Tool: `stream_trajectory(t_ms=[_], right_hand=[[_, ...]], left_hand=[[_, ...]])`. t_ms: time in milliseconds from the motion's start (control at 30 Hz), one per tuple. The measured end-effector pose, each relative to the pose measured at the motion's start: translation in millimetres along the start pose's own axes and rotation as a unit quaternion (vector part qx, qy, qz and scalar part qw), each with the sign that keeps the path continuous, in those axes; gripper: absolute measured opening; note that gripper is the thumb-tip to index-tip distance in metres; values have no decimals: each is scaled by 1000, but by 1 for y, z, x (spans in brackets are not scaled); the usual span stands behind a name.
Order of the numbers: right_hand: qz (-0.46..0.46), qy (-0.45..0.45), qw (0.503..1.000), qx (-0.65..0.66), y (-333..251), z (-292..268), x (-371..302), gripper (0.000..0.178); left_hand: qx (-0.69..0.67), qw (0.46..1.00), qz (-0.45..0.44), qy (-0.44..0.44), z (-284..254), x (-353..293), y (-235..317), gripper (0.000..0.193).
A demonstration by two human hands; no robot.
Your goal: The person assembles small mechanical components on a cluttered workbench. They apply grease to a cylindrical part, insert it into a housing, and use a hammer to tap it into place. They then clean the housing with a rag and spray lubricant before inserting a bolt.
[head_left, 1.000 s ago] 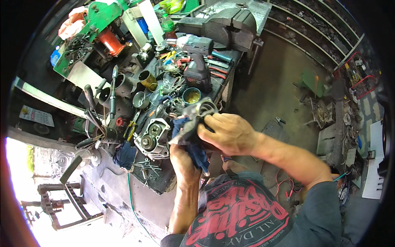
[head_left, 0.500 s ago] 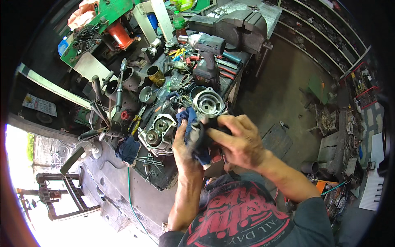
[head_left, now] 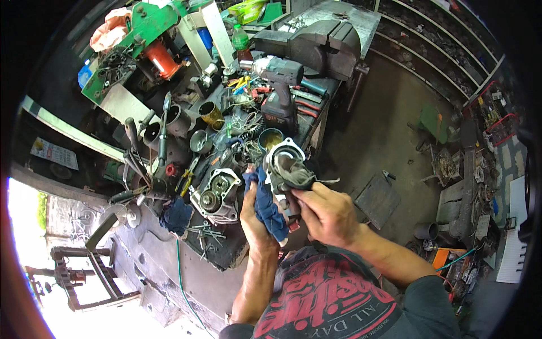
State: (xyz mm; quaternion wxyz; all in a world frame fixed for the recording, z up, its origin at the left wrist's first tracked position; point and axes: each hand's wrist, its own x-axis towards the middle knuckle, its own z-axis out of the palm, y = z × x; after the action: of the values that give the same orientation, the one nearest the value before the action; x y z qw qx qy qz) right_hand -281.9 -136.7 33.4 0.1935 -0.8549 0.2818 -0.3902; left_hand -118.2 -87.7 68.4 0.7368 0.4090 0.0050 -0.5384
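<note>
My left hand is closed round a crumpled dark-blue rag, which lies against the side of a round silver metal housing. A grey-green rag covers part of the housing's open end. Pinched fingers of my right hand hold that rag's lower edge. What supports the housing from below is hidden by my hands and the rags. To the left, a second silver housing with gears rests on the workbench, several bolts beside it.
A cordless impact wrench stands beyond the housing, close to a large bench vise. Metal cups, pliers and loose wires crowd the bench. A holder of long-handled tools is at left. To the right is the floor, with shelves behind.
The grey-green rag, blurred below the housing earlier, now lies over its open end. My right hand has shifted slightly down. My left hand keeps hold of the blue rag.
</note>
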Motion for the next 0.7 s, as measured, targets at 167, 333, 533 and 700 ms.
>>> stream_trajectory(t_ms=[167,333,533,700], right_hand=[[-100,86,991,40,24,-30,89,15],[25,8,992,127,16,-56,147,14],[-143,-159,976,-36,4,-65,135,11],[-187,-204,959,61,6,-69,132,5]], left_hand=[[26,999,-31,-8,-12,-3,-1,38],[57,997,-48,-15,-9,-15,-5,59],[112,989,-25,-98,-25,-12,-2,42],[71,994,-19,-81,-41,-8,2,43]])
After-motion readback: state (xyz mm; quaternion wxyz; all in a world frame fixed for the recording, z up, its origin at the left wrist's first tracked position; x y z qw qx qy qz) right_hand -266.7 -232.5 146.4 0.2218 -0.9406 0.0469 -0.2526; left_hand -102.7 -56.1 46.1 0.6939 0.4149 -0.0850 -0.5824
